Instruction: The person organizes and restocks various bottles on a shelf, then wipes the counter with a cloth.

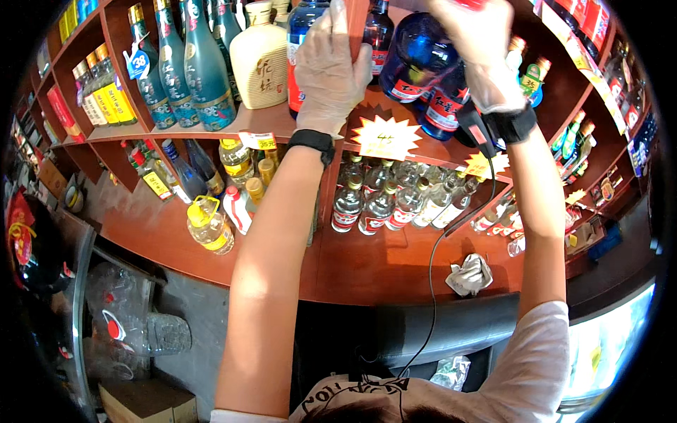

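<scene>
My left hand (330, 79), in a clear glove, lies against the upright wooden shelf divider (357, 26), fingers on one side and thumb on the other. Just left of it stands a blue glass bottle (294, 79) with a red and white label. My right hand (478, 47), also gloved, is blurred and partly cut off at the top edge. A red thing (468, 4) shows at its fingers; whether it is gripped is unclear. Below and left of that hand is a large blue glass bottle (418, 58), with a smaller blue bottle (441, 111) beside it.
Teal bottles (209, 79) and a cream ceramic jug (259, 63) line the upper left shelf. Starburst price tags (386, 138) hang at the shelf edge. Clear bottles (376, 211) and a crumpled cloth (469, 275) are on the lower counter. A black cable (433, 296) trails from my right wrist.
</scene>
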{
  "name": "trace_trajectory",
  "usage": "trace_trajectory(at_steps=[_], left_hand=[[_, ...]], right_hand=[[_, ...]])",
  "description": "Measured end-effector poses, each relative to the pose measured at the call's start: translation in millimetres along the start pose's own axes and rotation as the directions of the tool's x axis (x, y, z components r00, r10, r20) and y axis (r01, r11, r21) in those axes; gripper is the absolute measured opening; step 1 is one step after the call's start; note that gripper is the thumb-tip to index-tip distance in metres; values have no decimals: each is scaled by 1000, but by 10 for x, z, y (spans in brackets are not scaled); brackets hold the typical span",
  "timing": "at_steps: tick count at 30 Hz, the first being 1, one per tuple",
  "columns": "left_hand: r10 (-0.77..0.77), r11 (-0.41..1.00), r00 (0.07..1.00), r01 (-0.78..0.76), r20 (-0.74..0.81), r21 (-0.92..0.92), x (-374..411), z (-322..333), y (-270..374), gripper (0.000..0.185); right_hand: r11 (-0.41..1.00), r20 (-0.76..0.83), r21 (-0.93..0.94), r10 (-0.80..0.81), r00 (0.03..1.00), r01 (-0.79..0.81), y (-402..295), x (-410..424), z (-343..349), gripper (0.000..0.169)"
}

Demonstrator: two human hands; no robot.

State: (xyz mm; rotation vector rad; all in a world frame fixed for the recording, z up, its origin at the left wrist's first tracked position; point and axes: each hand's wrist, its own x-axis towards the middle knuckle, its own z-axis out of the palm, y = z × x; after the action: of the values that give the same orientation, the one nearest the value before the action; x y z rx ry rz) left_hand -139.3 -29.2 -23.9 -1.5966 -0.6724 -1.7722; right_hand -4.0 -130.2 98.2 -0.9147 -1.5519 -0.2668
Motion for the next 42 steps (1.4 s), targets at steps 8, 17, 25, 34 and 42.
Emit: trace_trajectory(at_steps=[8, 17, 25, 34, 42], left_hand=[[-91, 995, 989, 86, 114, 44, 13, -75, 60, 74], [-116, 991, 981, 104, 152, 86, 24, -90, 86, 76], [-3, 1000, 1000, 3, -6, 27, -84, 35, -67, 71], [-27, 999, 1000, 27, -16, 35, -40, 69, 0, 70], [3, 997, 1000, -1, -19, 79, -46, 14, -64, 68]], right_hand=[[901, 226, -434, 111, 968, -2, 928, 458, 693, 33], [875, 153, -386, 373, 915, -292, 1622, 844, 1057, 43], [923, 170, -162, 376, 911, -350, 1593, 713, 1187, 39], [930, 295, -361, 184, 938, -69, 426, 356, 81, 37], [446, 223, -859, -116, 968, 251, 1302, 305, -404, 37]])
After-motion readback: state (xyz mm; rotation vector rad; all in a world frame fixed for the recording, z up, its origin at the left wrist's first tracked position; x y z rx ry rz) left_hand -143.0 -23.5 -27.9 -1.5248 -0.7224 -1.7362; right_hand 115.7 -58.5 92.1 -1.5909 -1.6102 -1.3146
